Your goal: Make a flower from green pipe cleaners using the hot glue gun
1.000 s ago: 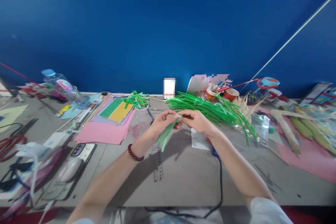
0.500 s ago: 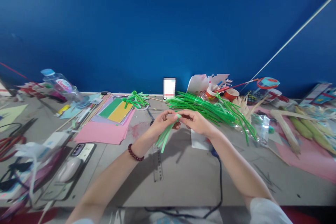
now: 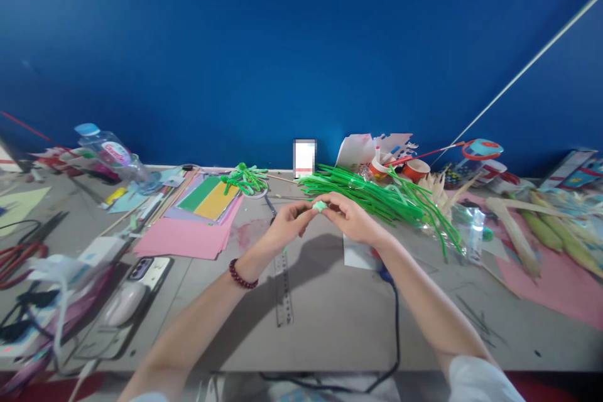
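Pinched between the fingertips of both hands is a pale green piece of pipe cleaner (image 3: 320,206); only its short bright end shows, and the rest is hidden by the fingers. My left hand (image 3: 288,224), with a dark red bead bracelet at the wrist, grips it from the left. From the right, my right hand (image 3: 352,218) closes thumb and fingers on the same piece. Behind the right hand lies a bundle of green pipe cleaners (image 3: 358,190). Bent green pipe cleaners (image 3: 245,179) are heaped beyond the left hand. A clear ruler (image 3: 283,292) lies below the hands.
Left are pink paper sheets (image 3: 181,237), a phone (image 3: 149,269), a white mouse (image 3: 124,304) and a plastic bottle (image 3: 110,151). On the right stand a red cup (image 3: 415,169) and corn husks (image 3: 556,232). A dark cable (image 3: 396,320) crosses the front edge. A blue panel (image 3: 301,44) rises behind.
The pale green strands that hung below my left hand are out of sight now, and only a small end shows between the fingertips. Both hands stay in nearly the same place.
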The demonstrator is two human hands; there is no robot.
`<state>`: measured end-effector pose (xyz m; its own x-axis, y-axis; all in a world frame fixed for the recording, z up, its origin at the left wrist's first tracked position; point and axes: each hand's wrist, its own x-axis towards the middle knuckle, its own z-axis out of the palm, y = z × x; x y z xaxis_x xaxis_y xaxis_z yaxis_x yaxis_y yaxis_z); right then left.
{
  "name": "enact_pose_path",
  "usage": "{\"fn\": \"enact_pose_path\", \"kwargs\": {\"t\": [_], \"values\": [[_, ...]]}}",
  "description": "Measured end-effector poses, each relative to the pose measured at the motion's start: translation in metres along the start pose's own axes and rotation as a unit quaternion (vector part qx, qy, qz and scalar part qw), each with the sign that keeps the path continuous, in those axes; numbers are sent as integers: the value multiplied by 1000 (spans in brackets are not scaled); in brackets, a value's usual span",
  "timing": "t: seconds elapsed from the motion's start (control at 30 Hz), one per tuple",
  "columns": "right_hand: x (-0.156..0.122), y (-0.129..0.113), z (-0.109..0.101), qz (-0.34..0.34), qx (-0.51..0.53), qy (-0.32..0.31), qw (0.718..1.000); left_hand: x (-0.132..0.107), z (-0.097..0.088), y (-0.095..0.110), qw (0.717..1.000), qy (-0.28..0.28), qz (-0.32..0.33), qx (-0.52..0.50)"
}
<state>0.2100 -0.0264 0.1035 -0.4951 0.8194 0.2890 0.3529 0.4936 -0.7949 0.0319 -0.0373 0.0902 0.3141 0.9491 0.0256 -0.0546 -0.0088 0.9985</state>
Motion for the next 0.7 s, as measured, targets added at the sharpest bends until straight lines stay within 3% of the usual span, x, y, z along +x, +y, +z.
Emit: {"fn": "enact_pose_path", "kwargs": {"t": [0.23,0.5,0.7], "values": [[-1,-4,-3,-52,-40,-2,998,1,-4,1,997,-49,-34,-46],[0,-3,3,-47,-66,15,997,1,-4,-1,1000,0,2,8],[-1,-1,5,-5,-23,35,999,3,-5,-8,999,19,21,24]]}}
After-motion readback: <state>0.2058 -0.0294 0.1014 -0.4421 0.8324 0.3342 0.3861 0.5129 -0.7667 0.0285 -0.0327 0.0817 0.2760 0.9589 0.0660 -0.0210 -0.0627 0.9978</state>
